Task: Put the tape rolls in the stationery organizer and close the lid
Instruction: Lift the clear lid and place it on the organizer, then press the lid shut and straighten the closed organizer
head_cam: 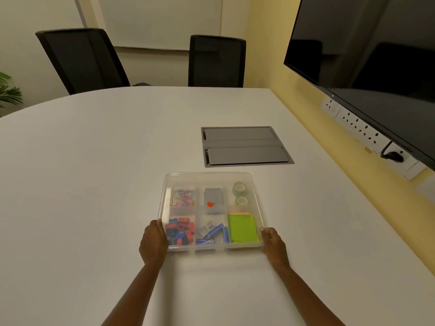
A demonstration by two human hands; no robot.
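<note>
Clear plastic is the whole story here: the see-through stationery organizer [213,177] sits on the white table a bit below the middle of the frame, with its transparent lid on top, so everything inside looks slightly hazy. Two pale green tape rolls [240,193] sit one behind the other in the upper right compartment of the box.

Rest of the compartments, as far as I can make out through the lid: a tangle of coloured paper clips [183,197] upper left, a grey box with a red dot [213,200] upper middle, red and blue binder clips [180,231] lower left, blue and silver staple stuff [213,232] lower middle, and a lime green sticky note pad [242,228] lower right.

Left hand [153,243] grips the organizer's lower left corner, fingers wrapped over the edge. Right hand [274,245] does the same at the lower right corner, thumb on top of the rim. Both are grasping the box, not just resting.

Further out, a grey recessed cable hatch [247,145] is set into the tabletop [94,172] just above the box. Two black office chairs [216,61] stand at the far edge, upper part of the frame. A big dark wall screen [376,55] fills the upper right, with a strip of white power sockets [357,128] under it.
</note>
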